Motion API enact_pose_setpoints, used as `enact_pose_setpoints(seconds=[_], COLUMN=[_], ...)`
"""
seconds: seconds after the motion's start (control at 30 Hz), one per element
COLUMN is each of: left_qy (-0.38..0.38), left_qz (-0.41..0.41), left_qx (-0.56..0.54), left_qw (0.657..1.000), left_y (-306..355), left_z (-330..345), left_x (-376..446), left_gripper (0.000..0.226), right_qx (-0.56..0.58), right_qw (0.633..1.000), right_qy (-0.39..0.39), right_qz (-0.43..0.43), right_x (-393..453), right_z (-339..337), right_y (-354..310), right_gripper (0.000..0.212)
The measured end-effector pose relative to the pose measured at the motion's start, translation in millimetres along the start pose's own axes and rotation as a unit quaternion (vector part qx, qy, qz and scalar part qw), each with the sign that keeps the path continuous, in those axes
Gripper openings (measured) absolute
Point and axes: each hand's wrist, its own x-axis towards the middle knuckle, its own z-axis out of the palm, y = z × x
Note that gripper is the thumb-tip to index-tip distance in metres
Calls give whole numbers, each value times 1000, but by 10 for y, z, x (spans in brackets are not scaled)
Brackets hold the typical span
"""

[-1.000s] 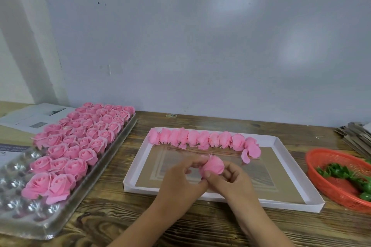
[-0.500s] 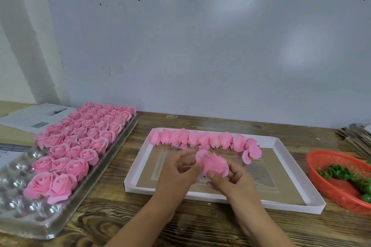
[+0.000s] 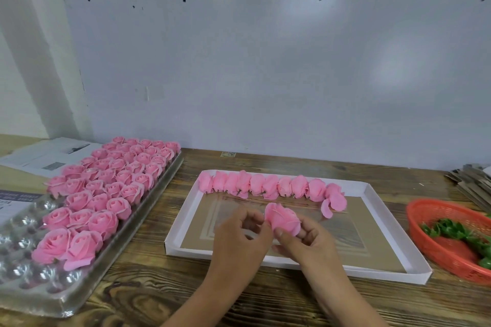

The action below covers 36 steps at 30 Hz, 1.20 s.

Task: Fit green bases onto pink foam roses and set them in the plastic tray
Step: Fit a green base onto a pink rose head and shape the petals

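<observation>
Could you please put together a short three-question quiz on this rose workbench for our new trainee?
1. True or false: the rose being worked on is held by the right hand.
2. What holds the green bases? A) the white box tray B) the orange basket C) the clear plastic tray
3. Fill in: the row of loose roses lies along the ___ edge of the white box tray.

Key:
1. True; the left hand is beside it, fingers curled, and whether it touches the petals is unclear.
2. B
3. far
</observation>
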Motion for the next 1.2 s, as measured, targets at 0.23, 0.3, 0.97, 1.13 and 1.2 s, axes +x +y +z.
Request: enact_pose_setpoints(seconds=[0.23,0.3,0.97,1.13,1.2], left_qy=[-8,-23,-59,-38,-29], left_qz=[19,17,-4,8,35], left_qx=[16,11,-33,-29,-1], left_qw=[1000,1000,998,999,999], left_y=[5,3,-92,-177,-207], left_z=[54,50,73,107,117], left_x=[-39,-45,-65,-51,-51], left_gripper=[22,20,17,18,19], right_qx=[5,6,-56,-69,-110], right_qw=[1000,1000,997,993,989], right_qy=[-7,-13,-37,-91,-85], right_qz=[-4,-3,-38,-42,-53], right_x=[5,12,14,-7,-15], right_z=[-9,-22,2,26,43], right_y=[15,26,41,49,54], right_gripper=[21,22,43,36,29])
